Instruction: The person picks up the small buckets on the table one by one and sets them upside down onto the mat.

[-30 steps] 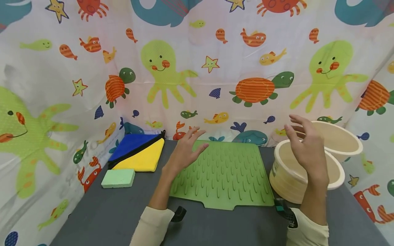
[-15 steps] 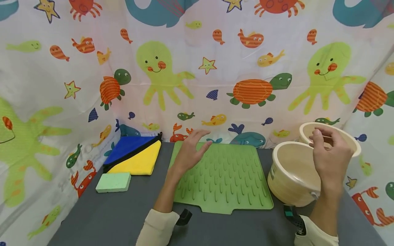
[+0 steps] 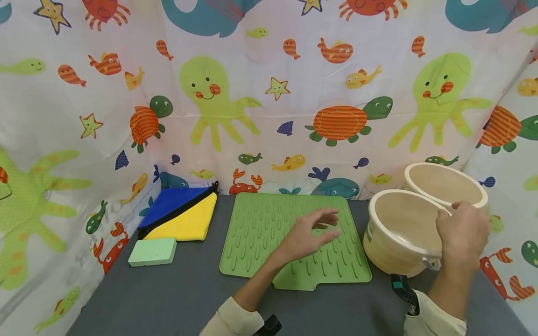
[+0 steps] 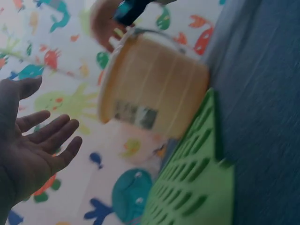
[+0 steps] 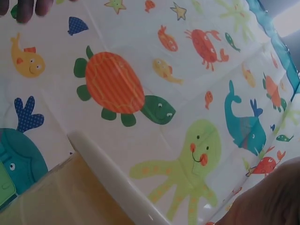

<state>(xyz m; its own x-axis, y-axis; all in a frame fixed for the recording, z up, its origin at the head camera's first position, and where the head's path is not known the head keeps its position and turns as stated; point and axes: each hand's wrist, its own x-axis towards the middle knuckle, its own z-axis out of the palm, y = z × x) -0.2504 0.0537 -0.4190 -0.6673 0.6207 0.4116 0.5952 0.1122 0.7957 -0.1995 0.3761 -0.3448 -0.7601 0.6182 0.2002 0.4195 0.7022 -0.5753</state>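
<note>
Found right grip [image 3: 464,235] clasping the front round cream plastic bucket [image 3: 392,247] by its rim at centre right, and left grip [image 3: 308,235] released, poised above the rectangular green ridged mat [image 3: 256,224] mid-frame.

A gray desk [image 3: 168,298] is bearing two cream buckets [image 3: 391,254], a green mat [image 3: 260,238], a mint block [image 3: 152,251] and a blue-and-yellow cloth [image 3: 188,222].

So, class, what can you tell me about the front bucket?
The front bucket is round, cream and plastic-looking, with a thick rim, a grey handle fitting and a label too blurred to read. Open-topped, it stands upright on the table beside the mat; the right hand curls over its rim.
</note>
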